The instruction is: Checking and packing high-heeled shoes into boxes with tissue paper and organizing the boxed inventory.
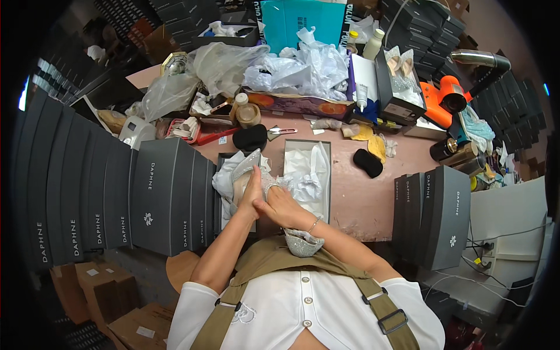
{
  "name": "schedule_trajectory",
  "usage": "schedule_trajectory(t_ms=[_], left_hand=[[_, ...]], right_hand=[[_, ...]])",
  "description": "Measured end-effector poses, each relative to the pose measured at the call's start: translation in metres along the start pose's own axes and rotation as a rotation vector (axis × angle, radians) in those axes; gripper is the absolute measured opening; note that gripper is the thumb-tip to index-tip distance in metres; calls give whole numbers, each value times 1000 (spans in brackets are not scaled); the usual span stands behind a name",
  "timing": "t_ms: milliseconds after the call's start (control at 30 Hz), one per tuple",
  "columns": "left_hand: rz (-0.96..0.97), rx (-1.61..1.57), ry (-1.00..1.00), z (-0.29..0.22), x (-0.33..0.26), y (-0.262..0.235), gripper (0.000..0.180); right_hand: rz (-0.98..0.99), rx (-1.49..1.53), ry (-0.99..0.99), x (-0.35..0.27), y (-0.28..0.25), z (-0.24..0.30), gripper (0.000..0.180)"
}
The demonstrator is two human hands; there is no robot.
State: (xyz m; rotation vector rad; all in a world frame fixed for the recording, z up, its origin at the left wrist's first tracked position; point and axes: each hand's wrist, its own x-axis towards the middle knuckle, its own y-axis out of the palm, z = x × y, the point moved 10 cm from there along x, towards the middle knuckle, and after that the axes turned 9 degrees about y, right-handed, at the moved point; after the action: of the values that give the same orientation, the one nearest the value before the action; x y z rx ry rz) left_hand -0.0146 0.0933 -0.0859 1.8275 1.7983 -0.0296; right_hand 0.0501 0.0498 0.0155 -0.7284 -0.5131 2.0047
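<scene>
Over an open shoe box left of centre, my left hand grips a silver glittery pointed shoe, its toe tipped up and away from me. My right hand presses against the left one, fingers curled round a sparkly edge; whether this belongs to the same shoe is hidden. Below my right wrist shows the rounded end of a silver glitter shoe, close to my apron. White tissue paper fills the box under my hands. To the right stands an open grey shoe box lined with white tissue.
Dark shoe boxes stand in rows at left, others at right. Black pads, snips and a glue jar lie farther back. An orange heat gun stands back right, near a box of silver shoes.
</scene>
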Motion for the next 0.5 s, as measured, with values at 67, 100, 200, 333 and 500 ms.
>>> schedule_trajectory(t_ms=[67,100,200,333,500], left_hand=[[4,51,85,0,1,-3,65],[25,37,77,-6,-4,7,63],[30,4,56,-34,-29,38,58],[104,10,131,-43,-27,44,58],[262,-125,250,-92,-32,74,66]], right_hand=[[45,-31,-34,-7,-3,3,59],[28,69,-144,-19,-12,11,57],[22,327,-334,-58,-32,15,55],[292,638,-59,-72,-36,-14,57],[-16,984,179,-65,-49,-57,52]])
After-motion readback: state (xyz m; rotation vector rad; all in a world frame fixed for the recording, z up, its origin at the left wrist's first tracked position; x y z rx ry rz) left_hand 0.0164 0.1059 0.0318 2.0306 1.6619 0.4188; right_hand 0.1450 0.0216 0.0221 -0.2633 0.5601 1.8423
